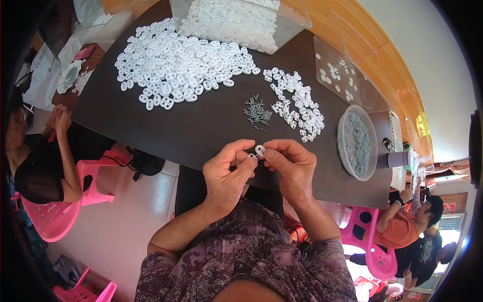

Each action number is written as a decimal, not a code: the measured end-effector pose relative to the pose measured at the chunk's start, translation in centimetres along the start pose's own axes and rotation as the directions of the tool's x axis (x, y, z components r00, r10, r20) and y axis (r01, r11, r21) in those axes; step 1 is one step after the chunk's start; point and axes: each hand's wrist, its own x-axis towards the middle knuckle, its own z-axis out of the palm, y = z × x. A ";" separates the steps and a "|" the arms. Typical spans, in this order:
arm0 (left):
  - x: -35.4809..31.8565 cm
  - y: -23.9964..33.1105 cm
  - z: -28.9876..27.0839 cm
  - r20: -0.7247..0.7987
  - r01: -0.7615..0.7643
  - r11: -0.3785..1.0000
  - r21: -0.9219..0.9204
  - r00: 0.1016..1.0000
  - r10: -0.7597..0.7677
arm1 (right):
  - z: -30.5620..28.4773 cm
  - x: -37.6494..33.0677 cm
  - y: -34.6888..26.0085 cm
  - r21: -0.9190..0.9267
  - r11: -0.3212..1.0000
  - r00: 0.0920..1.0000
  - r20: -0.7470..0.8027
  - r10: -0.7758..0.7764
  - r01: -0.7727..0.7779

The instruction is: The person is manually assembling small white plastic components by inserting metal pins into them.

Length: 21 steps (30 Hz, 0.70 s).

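Note:
Over the near edge of the dark table my left hand (225, 173) and my right hand (292, 168) meet, fingertips close together. A small white plastic oval piece with holes (260, 150) is pinched between my right thumb and fingers. My left thumb and forefinger grip a smaller white plastic piece (253, 156), right beside the oval one; whether the two touch I cannot tell. Just beyond my hands lies a small heap of short grey pins (258, 111). Right of that spreads a pile of small white two-hole pieces (297, 103).
A large heap of white oval pieces (176, 60) covers the table's far left, before a clear bin of white parts (231, 22). At right stand a round tub of grey pins (358, 143) and a clear tray (347, 70). People sit left and right near pink chairs (93, 176).

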 end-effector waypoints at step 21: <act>-0.1 -0.2 0.1 0.022 -0.022 1.000 0.003 1.000 0.022 | 0.4 -0.6 0.1 -0.053 0.993 0.994 0.033 -0.102 0.104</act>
